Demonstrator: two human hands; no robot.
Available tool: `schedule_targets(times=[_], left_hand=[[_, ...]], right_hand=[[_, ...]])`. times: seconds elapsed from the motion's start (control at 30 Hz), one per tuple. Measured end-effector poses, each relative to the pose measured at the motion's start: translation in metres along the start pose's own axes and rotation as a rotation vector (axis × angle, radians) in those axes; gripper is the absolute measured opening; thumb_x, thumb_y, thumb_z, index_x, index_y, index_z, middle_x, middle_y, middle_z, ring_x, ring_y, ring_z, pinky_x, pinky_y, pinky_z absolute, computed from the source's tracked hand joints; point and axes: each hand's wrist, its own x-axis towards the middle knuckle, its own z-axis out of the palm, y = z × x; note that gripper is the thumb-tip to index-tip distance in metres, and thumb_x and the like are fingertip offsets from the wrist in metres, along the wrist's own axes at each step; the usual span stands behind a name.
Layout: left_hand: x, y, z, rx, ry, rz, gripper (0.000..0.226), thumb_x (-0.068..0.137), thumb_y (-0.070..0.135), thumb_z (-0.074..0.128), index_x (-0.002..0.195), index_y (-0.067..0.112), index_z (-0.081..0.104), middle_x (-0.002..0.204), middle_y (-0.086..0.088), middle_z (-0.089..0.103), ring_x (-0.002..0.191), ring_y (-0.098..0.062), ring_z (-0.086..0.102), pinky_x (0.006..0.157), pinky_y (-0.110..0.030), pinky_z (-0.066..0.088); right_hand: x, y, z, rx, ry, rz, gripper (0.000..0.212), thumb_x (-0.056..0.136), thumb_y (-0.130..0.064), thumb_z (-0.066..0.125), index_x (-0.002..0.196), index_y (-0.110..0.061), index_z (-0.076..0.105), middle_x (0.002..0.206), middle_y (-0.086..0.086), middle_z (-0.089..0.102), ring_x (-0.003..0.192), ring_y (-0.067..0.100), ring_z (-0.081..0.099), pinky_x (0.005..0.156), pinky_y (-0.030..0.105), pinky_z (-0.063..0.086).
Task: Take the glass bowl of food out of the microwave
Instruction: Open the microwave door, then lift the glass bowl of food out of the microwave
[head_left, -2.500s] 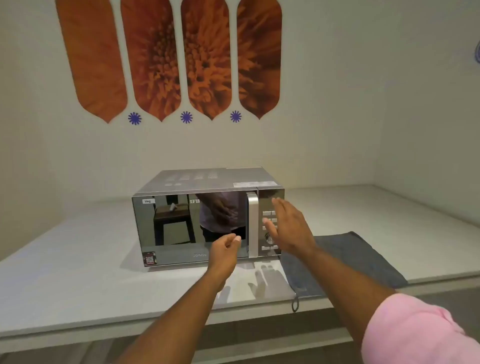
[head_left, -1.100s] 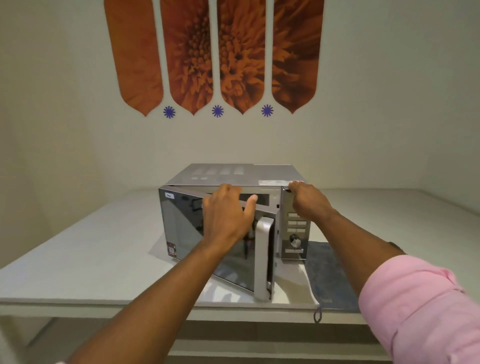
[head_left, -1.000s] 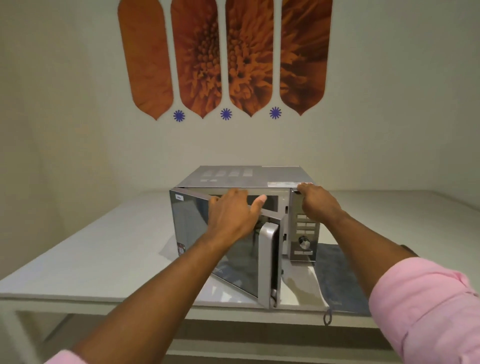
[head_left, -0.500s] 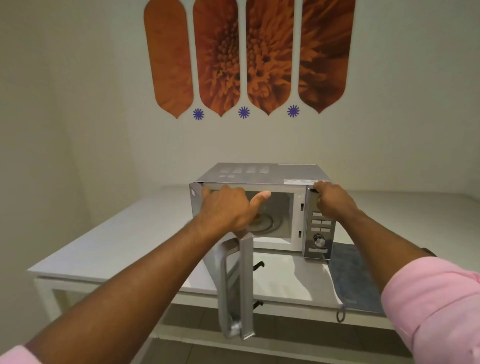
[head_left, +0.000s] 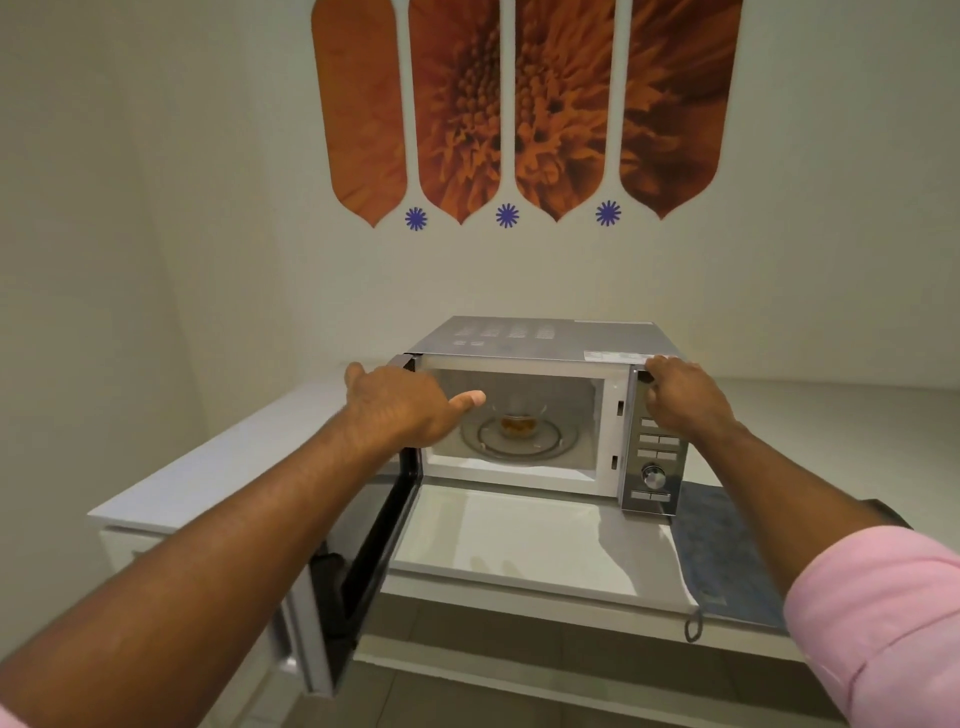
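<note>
A silver microwave (head_left: 545, 338) stands on a white table with its door (head_left: 379, 535) swung wide to the left. Inside, a small glass bowl (head_left: 519, 423) with orange food sits at the middle of the glass turntable (head_left: 561, 441). My left hand (head_left: 400, 410) lies over the door's top edge near the hinge, fingers curled on it and thumb pointing toward the cavity. My right hand (head_left: 680, 397) holds the microwave's top right corner above the control panel (head_left: 654, 467). Neither hand touches the bowl.
A blue-grey cloth (head_left: 727, 561) with a hanging loop lies on the table (head_left: 519, 545) to the right of the microwave. The open door juts out past the table's front edge. Walls close in at the back and left.
The door has swung from shut to wide open under my left hand, baring the bowl inside. My right hand went from the buttons to the microwave's top right corner and stays there.
</note>
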Motion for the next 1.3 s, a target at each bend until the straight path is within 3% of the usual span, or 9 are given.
schedule_targets(times=[0.23, 0.43, 0.6, 0.77, 0.87, 0.97, 1.03, 1.1, 1.3], left_hand=[[-0.001, -0.02, 0.018, 0.076, 0.015, -0.09, 0.099, 0.087, 0.089, 0.008, 0.139, 0.024, 0.061, 0.136, -0.009, 0.066, 0.129, -0.028, 0.058, 0.117, -0.062, 0.024], [-0.007, -0.025, 0.034, 0.092, 0.103, -0.157, 0.1, 0.088, 0.087, 0.004, 0.15, 0.023, 0.048, 0.143, -0.015, 0.059, 0.126, -0.032, 0.06, 0.118, -0.065, 0.018], [-0.007, -0.021, 0.05, 0.096, 0.19, -0.221, 0.105, 0.084, 0.089, -0.002, 0.156, 0.025, 0.04, 0.144, -0.017, 0.058, 0.122, -0.038, 0.065, 0.119, -0.065, 0.02], [0.002, -0.006, 0.071, 0.049, 0.292, -0.318, 0.094, 0.09, 0.085, 0.009, 0.151, 0.023, 0.046, 0.146, -0.019, 0.054, 0.134, -0.04, 0.052, 0.113, -0.062, 0.028], [0.017, 0.021, 0.104, -0.176, 0.461, -0.226, 0.077, 0.096, 0.076, 0.031, 0.144, 0.021, 0.056, 0.146, -0.014, 0.055, 0.135, -0.034, 0.048, 0.106, -0.056, 0.03], [0.044, 0.054, 0.143, -0.681, 0.47, -0.147, 0.064, 0.098, 0.066, 0.047, 0.141, 0.021, 0.061, 0.147, -0.007, 0.06, 0.139, -0.028, 0.05, 0.113, -0.051, 0.03], [0.062, 0.073, 0.161, -1.005, 0.438, -0.15, 0.065, 0.097, 0.064, 0.053, 0.145, 0.02, 0.059, 0.151, -0.004, 0.06, 0.142, -0.025, 0.052, 0.12, -0.051, 0.037], [0.079, 0.09, 0.172, -1.225, 0.386, -0.164, 0.067, 0.097, 0.06, 0.057, 0.15, 0.02, 0.056, 0.154, -0.002, 0.058, 0.143, -0.021, 0.052, 0.119, -0.047, 0.042], [0.135, 0.117, 0.193, -1.501, 0.266, -0.225, 0.068, 0.102, 0.055, 0.055, 0.158, 0.019, 0.045, 0.16, -0.001, 0.051, 0.146, -0.02, 0.049, 0.12, -0.041, 0.04]], right_hand=[[-0.005, -0.001, 0.005, 0.004, 0.059, -0.032, 0.029, 0.095, -0.017, 0.054, 0.121, -0.008, 0.063, 0.116, 0.016, 0.069, 0.106, 0.035, 0.061, 0.091, 0.048, 0.053], [-0.002, 0.009, 0.017, -0.012, 0.119, -0.113, 0.039, 0.089, -0.024, 0.042, 0.114, -0.004, 0.063, 0.111, 0.016, 0.07, 0.102, 0.034, 0.061, 0.1, 0.049, 0.047], [0.001, 0.021, 0.033, -0.018, 0.166, -0.177, 0.039, 0.097, -0.026, 0.049, 0.13, -0.006, 0.058, 0.128, 0.016, 0.067, 0.119, 0.034, 0.059, 0.113, 0.052, 0.042], [0.0, 0.024, 0.047, 0.043, 0.244, -0.182, 0.042, 0.097, -0.028, 0.048, 0.134, -0.008, 0.052, 0.135, 0.016, 0.062, 0.128, 0.033, 0.055, 0.12, 0.054, 0.034], [-0.021, 0.012, 0.061, 0.255, 0.399, -0.188, 0.052, 0.095, -0.02, 0.054, 0.144, -0.004, 0.047, 0.143, 0.018, 0.057, 0.133, 0.034, 0.05, 0.119, 0.048, 0.035], [-0.045, -0.009, 0.082, 0.422, 0.43, -0.205, 0.059, 0.094, -0.022, 0.056, 0.15, -0.004, 0.046, 0.15, 0.017, 0.052, 0.139, 0.031, 0.047, 0.117, 0.039, 0.035], [-0.051, -0.024, 0.099, 0.539, 0.324, -0.19, 0.059, 0.096, -0.024, 0.056, 0.152, -0.008, 0.045, 0.152, 0.014, 0.05, 0.14, 0.026, 0.046, 0.118, 0.034, 0.036], [-0.047, -0.037, 0.116, 0.637, 0.206, -0.16, 0.058, 0.098, -0.023, 0.056, 0.153, -0.012, 0.043, 0.151, 0.01, 0.049, 0.138, 0.023, 0.049, 0.115, 0.04, 0.043], [-0.017, -0.067, 0.156, 0.815, -0.075, 0.062, 0.062, 0.106, -0.029, 0.05, 0.162, -0.012, 0.029, 0.166, 0.008, 0.034, 0.151, 0.023, 0.035, 0.114, 0.028, 0.028]])
